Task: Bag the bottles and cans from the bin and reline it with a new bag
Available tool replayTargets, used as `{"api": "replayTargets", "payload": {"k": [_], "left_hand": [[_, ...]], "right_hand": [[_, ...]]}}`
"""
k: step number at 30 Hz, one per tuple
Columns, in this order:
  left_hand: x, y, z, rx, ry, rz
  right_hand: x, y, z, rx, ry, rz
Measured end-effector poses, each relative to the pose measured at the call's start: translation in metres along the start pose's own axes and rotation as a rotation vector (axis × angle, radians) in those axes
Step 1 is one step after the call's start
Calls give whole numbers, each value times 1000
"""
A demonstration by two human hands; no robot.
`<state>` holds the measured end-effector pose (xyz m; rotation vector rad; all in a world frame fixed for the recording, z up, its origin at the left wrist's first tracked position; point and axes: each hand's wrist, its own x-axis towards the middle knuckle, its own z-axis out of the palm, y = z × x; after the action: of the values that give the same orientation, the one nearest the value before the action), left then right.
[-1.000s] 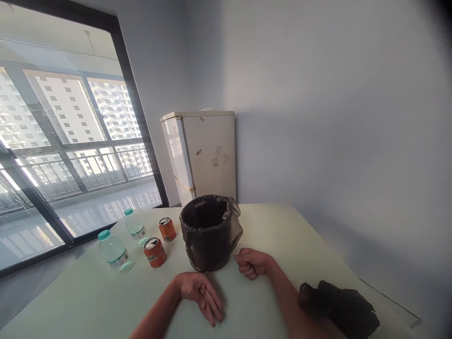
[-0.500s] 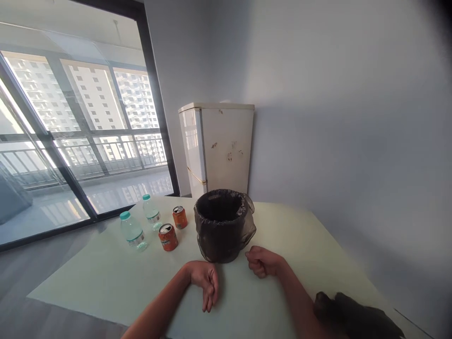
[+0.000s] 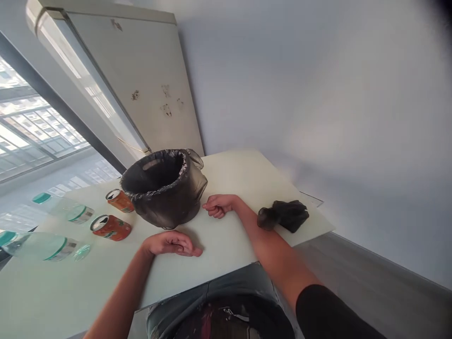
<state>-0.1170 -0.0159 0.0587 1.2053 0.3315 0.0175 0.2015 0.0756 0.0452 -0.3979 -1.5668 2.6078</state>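
Note:
A bin lined with a black plastic bag [image 3: 165, 202] stands on the pale table [image 3: 226, 254], its mouth open upward. My left hand [image 3: 171, 243] rests on the tabletop in front of the bin, fingers loosely bent and apart, holding nothing. To the bin's right lies my right hand [image 3: 220, 205], its fingers curled into a loose fist with nothing visible inside. Left of the bin are two orange drink cans, a nearer can [image 3: 111, 228] and a farther can [image 3: 120, 200]. Beyond them stand two clear bottles with green caps, a near bottle [image 3: 45, 246] and a far bottle [image 3: 67, 208].
A crumpled black plastic bag [image 3: 287, 215] lies at the table's right, beside my right forearm. An old white refrigerator [image 3: 141, 75] stands behind the table against the wall [image 3: 282, 84]. A glass sliding door is at the left. My lap is below the table's front edge.
The view has swung down and to the right, bringing my lap and the whole crumpled bag into sight. Both hands stay resting beside the bin; the bottles and cans have not moved.

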Motion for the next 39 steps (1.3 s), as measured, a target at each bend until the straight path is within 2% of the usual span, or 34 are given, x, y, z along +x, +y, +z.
{"api": "replayTargets", "payload": {"k": [6,12,15,18,21,24,26,27,28,29,30,31,32,33,34,35,36,37,39], "left_hand": [[-1,-9,-7,-47,1,-26],[1,-15,-15,-79,-108,-81],[2,-13,-11,-26,-132,-88],[2,0,3,-19,-144,-69],[-9,29,29,147,-96,99],[-42,55,62,375,-30,226],[-75,59,82,446,50,284],[-94,56,89,487,161,351],[-113,53,95,524,361,494],[-132,48,99,563,608,683],[-150,45,101,597,919,873],[-167,43,101,611,1294,1030],[-182,43,100,627,1656,1106],[-197,45,97,638,1990,1105],[-210,48,93,654,2269,1036],[-222,52,88,682,2469,915],[-232,54,82,714,2600,773],[-240,56,75,748,2668,634],[-250,55,60,807,2669,391]], "right_hand": [[1,-2,2,-12,4,5],[2,1,4,-28,10,18],[2,1,8,-35,22,19],[3,2,14,-53,22,23],[3,5,17,-67,53,12],[4,13,13,-6,169,55],[4,20,8,13,224,74],[5,23,6,19,248,78],[5,25,5,22,269,80],[5,27,4,23,288,81],[6,28,5,21,306,81],[6,28,5,16,329,77],[7,28,7,10,356,74],[7,28,9,5,386,70],[7,27,11,0,415,67],[8,27,13,-3,439,68],[8,27,14,-8,456,72],[9,27,15,-17,467,70],[10,29,15,-39,480,57]]}}
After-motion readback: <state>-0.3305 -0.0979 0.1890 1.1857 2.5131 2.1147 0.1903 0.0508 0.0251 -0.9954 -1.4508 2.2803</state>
